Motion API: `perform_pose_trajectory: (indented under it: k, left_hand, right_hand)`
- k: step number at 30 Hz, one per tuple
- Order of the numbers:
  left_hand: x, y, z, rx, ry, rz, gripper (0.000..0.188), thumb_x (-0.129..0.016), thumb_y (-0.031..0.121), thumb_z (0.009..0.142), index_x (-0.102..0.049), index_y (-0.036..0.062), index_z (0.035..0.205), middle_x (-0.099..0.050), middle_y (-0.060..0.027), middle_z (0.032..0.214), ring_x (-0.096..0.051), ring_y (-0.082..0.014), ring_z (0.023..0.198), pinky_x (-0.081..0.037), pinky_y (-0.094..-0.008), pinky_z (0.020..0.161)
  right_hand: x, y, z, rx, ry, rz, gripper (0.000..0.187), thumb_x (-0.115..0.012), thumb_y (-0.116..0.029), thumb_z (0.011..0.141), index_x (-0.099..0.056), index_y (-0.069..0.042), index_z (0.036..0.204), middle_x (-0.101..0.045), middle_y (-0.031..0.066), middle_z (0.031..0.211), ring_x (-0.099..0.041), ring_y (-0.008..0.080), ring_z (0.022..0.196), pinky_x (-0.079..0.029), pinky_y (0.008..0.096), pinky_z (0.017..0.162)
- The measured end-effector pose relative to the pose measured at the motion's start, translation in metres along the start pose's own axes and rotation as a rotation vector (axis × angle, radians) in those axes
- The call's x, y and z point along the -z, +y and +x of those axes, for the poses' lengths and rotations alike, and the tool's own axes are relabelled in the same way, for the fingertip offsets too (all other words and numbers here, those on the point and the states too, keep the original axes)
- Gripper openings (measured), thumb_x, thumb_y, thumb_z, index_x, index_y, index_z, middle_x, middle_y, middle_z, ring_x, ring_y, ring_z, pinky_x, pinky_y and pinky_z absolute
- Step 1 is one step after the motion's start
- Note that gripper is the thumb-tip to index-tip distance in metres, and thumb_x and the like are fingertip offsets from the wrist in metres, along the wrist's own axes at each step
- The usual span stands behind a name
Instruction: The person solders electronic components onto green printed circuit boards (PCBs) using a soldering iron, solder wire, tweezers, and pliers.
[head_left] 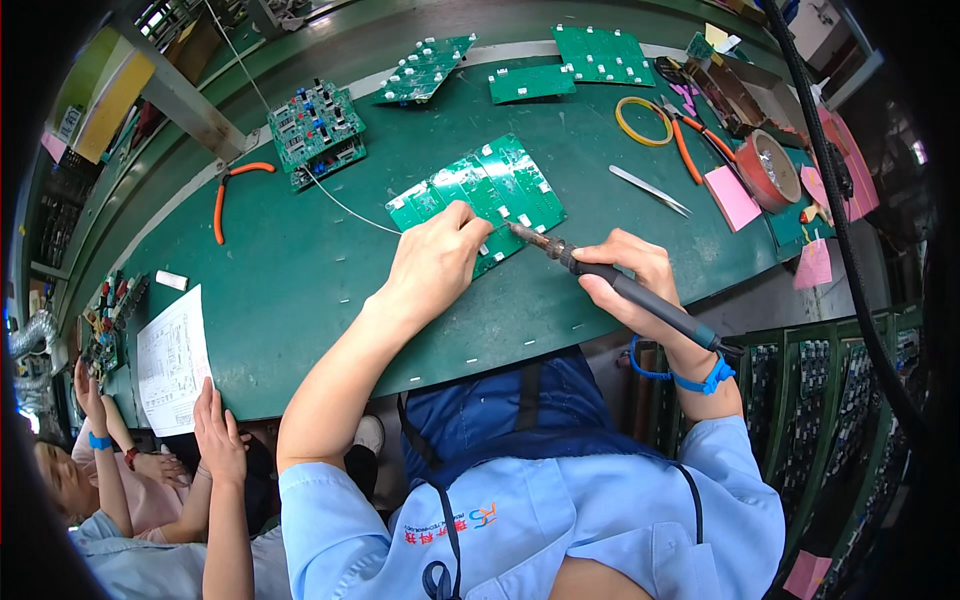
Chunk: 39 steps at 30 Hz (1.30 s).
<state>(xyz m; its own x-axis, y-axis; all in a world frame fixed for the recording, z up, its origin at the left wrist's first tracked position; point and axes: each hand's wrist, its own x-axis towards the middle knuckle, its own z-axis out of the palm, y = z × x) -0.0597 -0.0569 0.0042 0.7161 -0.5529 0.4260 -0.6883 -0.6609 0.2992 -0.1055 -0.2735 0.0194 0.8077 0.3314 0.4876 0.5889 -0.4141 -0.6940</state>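
A green circuit board (540, 203) with white connectors lies flat on the green bench mat, tilted at an angle in front of me. My right hand (630, 275) is wrapped round the dark handle of a soldering iron (660, 306). The iron's tip points left and meets the board near a white connector, or hovers just over it; I cannot tell which. Over the board's near left part, my left hand (437, 255) pinches a thin solder wire (352, 210). This wire trails back past the stacked boards, and its short free end reaches toward the iron's tip.
Stacked component boards (315, 130) and orange-handled cutters (222, 190) are at left. More green boards (605, 58) line the back. Tweezers (650, 190), orange-handled pliers (684, 148) and a tape roll (768, 168) lie right. A co-worker's hand (218, 440) touches a paper sheet (172, 365). A black cable (835, 200) hangs right.
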Motion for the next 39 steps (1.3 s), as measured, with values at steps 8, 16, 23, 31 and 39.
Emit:
perform_pose_trajectory:
  k: [8, 16, 23, 31, 39]
  left_hand:
    - [-0.003, 0.001, 0.0, -0.053, 0.031, 0.097, 0.01, -0.057, 0.006, 0.065, -0.056, 0.0074, 0.075, -0.048, -0.0043, 0.067, -0.051, -0.0196, 0.059, -0.041, -0.03, 0.05]
    - [-0.006, 0.0, 0.001, -0.092, 0.055, 0.133, 0.012, -0.057, 0.006, 0.063, -0.057, 0.0092, 0.074, -0.046, -0.0038, 0.063, -0.051, -0.0188, 0.06, -0.041, -0.0294, 0.049]
    - [-0.005, 0.002, 0.001, -0.074, -0.01, 0.087, 0.013, -0.054, 0.003, 0.064, -0.056, 0.0071, 0.076, -0.046, -0.0057, 0.067, -0.05, -0.0196, 0.062, -0.041, -0.0304, 0.051]
    - [0.001, 0.004, 0.001, -0.059, 0.046, 0.089, 0.006, -0.057, 0.007, 0.065, -0.054, 0.0067, 0.07, -0.048, -0.0047, 0.066, -0.051, -0.0205, 0.06, -0.041, -0.0301, 0.051]
    - [0.039, 0.005, -0.007, 0.126, -0.029, -0.056, 0.006, -0.057, 0.007, 0.066, -0.055, 0.0047, 0.071, -0.051, -0.0066, 0.067, -0.051, -0.022, 0.06, -0.041, -0.0289, 0.054]
  right_hand:
    - [-0.002, -0.002, -0.003, 0.008, 0.036, -0.011, 0.021, -0.06, -0.001, 0.059, -0.058, -0.002, 0.08, -0.047, 0.0085, 0.057, -0.046, 0.0172, 0.048, -0.036, 0.026, 0.044]
    - [-0.002, -0.002, -0.006, 0.016, 0.043, -0.024, 0.022, -0.061, -0.001, 0.059, -0.058, -0.002, 0.08, -0.046, 0.008, 0.056, -0.045, 0.0168, 0.047, -0.036, 0.0257, 0.043]
    - [-0.002, -0.001, -0.011, 0.039, 0.056, -0.044, 0.022, -0.061, -0.001, 0.058, -0.058, -0.003, 0.081, -0.047, 0.0077, 0.056, -0.046, 0.0168, 0.047, -0.036, 0.0261, 0.043]
    - [0.0, -0.005, -0.009, 0.014, 0.058, -0.045, 0.02, -0.06, -0.001, 0.059, -0.057, -0.001, 0.079, -0.048, 0.0084, 0.056, -0.046, 0.0171, 0.047, -0.036, 0.026, 0.043]
    - [0.012, -0.004, -0.018, -0.166, 0.134, 0.15, 0.015, -0.055, -0.003, 0.065, -0.057, 0.002, 0.079, -0.051, 0.0078, 0.06, -0.048, 0.0114, 0.053, -0.035, 0.0215, 0.047]
